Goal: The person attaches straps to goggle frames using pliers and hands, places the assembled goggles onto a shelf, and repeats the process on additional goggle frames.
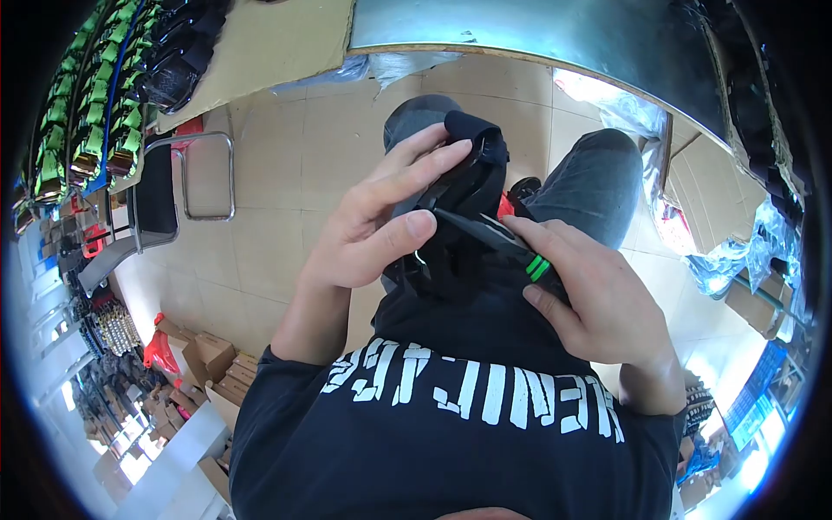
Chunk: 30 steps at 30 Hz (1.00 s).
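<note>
In front of my lap, my left hand (pixel 373 217) is closed around a black item with a wide dark band (pixel 475 130) looped at its top, which looks like goggles with a strap. Its fingers lie along the upper left edge, and the thumb presses near the middle. My right hand (pixel 598 282) grips a dark, tapering piece with two bright green stripes (pixel 538 267). The narrow tip of that piece reaches across the black item close to my left thumb. Whether it is a tool or part of the strap, I cannot tell. Black cloth hides the lower part of the item.
A metal-topped table (pixel 537 30) curves along the far side, beside a cardboard sheet (pixel 286 52). Green-strapped goggles (pixel 95 104) hang in rows at upper left, near black ones (pixel 173 74). A black chair (pixel 156 195) stands left; cardboard boxes (pixel 212 351) lie below it.
</note>
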Tool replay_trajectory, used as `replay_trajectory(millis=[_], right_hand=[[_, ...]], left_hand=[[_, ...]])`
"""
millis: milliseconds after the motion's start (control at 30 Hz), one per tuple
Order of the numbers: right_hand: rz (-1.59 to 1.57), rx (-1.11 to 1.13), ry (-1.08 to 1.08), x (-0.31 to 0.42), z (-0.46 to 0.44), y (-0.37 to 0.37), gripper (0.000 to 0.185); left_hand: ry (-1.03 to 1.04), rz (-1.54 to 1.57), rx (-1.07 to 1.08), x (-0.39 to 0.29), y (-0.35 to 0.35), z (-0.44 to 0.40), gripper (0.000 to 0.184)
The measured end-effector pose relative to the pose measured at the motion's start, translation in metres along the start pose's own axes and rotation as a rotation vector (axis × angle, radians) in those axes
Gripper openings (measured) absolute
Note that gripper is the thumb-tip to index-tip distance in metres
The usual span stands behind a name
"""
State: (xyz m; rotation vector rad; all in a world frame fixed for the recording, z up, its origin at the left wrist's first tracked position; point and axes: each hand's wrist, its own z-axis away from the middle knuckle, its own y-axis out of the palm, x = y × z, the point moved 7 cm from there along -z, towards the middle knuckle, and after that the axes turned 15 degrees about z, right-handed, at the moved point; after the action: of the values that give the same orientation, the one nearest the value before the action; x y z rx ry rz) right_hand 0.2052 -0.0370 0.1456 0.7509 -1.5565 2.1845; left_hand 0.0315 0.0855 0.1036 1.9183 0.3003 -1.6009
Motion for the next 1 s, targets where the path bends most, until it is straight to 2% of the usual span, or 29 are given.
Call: replay_trajectory(millis=[67,400,667,800,1000], right_hand=[[-0.008,0.060,0.030,0.001,-0.001,0.004,0.061],[-0.040,0.079,0.046,0.002,0.006,0.006,0.059],[-0.110,0.242,0.096,0.001,0.019,0.018,0.058],[-0.135,0.188,0.057,0.001,0.022,0.025,0.056],[-0.068,0.100,0.021,0.005,0.018,0.017,0.060]], left_hand=[[-0.006,-0.038,0.014,0.001,0.001,0.002,0.062],[-0.012,0.029,0.009,0.005,0.003,0.007,0.060],[0.008,-0.024,-0.003,0.007,0.014,0.014,0.055],[-0.018,-0.065,0.008,0.009,0.013,0.016,0.054],[0.082,-0.213,0.128,-0.003,0.019,0.010,0.064]])
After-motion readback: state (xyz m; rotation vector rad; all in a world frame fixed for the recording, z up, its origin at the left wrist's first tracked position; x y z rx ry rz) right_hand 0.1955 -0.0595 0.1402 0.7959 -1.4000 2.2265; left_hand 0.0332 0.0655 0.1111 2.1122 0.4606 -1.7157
